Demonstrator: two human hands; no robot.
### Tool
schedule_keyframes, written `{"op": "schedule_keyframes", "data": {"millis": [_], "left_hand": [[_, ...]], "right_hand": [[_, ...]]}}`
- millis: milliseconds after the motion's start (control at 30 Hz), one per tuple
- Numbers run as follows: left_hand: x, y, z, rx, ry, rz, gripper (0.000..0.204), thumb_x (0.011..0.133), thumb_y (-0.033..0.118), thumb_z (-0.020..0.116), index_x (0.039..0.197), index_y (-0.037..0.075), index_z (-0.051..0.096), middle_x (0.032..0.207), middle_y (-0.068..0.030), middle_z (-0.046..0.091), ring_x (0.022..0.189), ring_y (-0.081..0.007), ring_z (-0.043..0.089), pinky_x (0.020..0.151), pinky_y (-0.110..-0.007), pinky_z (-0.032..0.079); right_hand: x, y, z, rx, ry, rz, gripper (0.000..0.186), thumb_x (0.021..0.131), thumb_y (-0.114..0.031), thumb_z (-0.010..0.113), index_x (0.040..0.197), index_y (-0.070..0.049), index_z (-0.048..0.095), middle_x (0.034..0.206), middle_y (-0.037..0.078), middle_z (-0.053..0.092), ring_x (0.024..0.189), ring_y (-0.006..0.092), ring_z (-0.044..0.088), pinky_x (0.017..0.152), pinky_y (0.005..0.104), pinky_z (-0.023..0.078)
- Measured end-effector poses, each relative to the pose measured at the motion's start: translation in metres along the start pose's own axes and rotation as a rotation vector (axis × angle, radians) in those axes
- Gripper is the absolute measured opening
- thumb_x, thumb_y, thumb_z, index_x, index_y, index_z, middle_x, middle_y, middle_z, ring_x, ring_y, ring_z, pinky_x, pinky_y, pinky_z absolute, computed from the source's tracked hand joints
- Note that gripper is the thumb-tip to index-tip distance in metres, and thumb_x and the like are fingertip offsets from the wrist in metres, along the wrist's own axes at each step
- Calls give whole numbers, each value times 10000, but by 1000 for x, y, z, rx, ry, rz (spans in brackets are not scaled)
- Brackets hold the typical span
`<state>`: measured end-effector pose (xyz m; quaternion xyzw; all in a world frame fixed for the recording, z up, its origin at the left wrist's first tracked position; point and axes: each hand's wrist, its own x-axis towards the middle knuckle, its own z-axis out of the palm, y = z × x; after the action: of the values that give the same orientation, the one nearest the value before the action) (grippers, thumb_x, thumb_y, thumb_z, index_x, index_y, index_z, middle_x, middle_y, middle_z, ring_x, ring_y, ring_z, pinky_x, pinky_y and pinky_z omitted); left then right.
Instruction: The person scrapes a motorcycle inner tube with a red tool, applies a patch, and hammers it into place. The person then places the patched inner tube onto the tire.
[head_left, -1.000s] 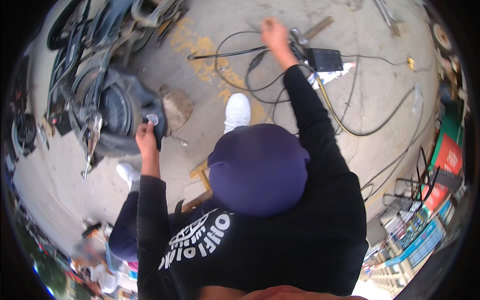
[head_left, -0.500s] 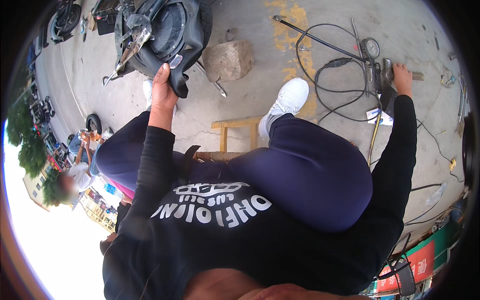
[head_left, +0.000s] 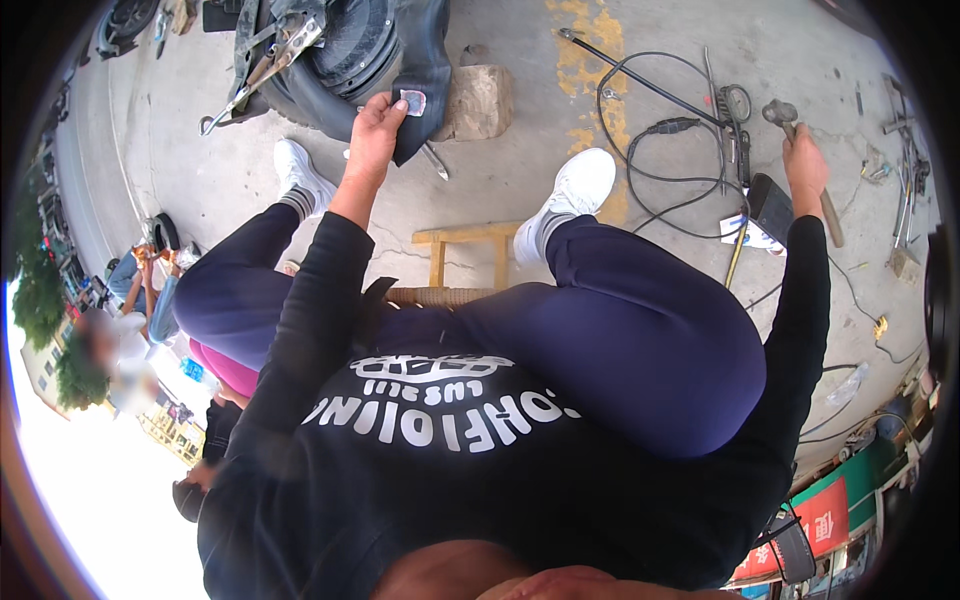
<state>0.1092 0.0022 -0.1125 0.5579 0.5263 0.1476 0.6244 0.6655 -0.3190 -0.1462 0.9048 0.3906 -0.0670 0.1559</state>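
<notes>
My left hand (head_left: 375, 140) pinches the hanging end of a black rubber inner tube (head_left: 426, 45), thumb beside a small pale patch (head_left: 412, 102) with a reddish edge. The tube drapes off a black wheel with a tyre (head_left: 345, 60) at the upper left. Off to the right, my right hand (head_left: 806, 172) is closed round the wooden handle of a hammer (head_left: 780, 113). The hammer's metal head points away from me and the handle end shows below my hand.
A stone block (head_left: 482, 103) sits just right of the tube. A hose with a pressure gauge (head_left: 735, 103) coils on the concrete between my hands. A metal lever (head_left: 265, 75) rests against the wheel. Loose tools (head_left: 908, 165) lie far right. Another person (head_left: 125, 340) sits at left.
My right hand has picked the hammer up and turned it, from lying crosswise to head pointing away. My left hand has moved right with the tube end, and the patch now faces up.
</notes>
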Motion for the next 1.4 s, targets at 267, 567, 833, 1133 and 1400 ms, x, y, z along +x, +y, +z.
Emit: {"op": "schedule_keyframes", "data": {"millis": [267,567,833,1133,1400], "left_hand": [[-19,18,-31,-372,68,29,209,964,149,493,1093,20,594,957,1,627,793,-61,563,677,-200,438],[15,-5,-16,-239,-32,22,392,945,200,538,1261,-31,531,1177,-76,590,1085,-151,519,960,-245,378],[17,9,2,267,-171,239,364,978,222,507,1207,-61,500,1170,-185,570,1088,-251,528,969,-316,376],[-5,-8,-19,409,-80,274,180,967,134,520,1082,-3,541,929,-196,586,900,-305,599,827,-354,459],[22,11,-8,-265,-420,-92,329,929,100,619,1232,-25,594,1105,-34,654,978,-77,593,854,-224,478]], "right_hand": [[-64,-135,-79,1210,-287,89,320,878,-320,669,908,-5,620,689,-6,588,560,91,497,514,282,412],[-85,-324,-61,1444,-466,-95,362,781,-342,800,802,-57,578,647,-37,508,492,53,422,462,229,368],[-83,-370,-48,1431,-489,-130,454,686,-298,877,875,-2,590,740,41,610,531,76,498,464,247,417],[-45,-406,-63,1616,-748,-212,323,756,-173,828,869,-28,562,630,-12,503,518,79,469,466,255,388],[-34,-421,-59,1607,-747,-315,262,750,-122,805,845,4,596,602,12,536,471,98,489,423,247,384]]}}
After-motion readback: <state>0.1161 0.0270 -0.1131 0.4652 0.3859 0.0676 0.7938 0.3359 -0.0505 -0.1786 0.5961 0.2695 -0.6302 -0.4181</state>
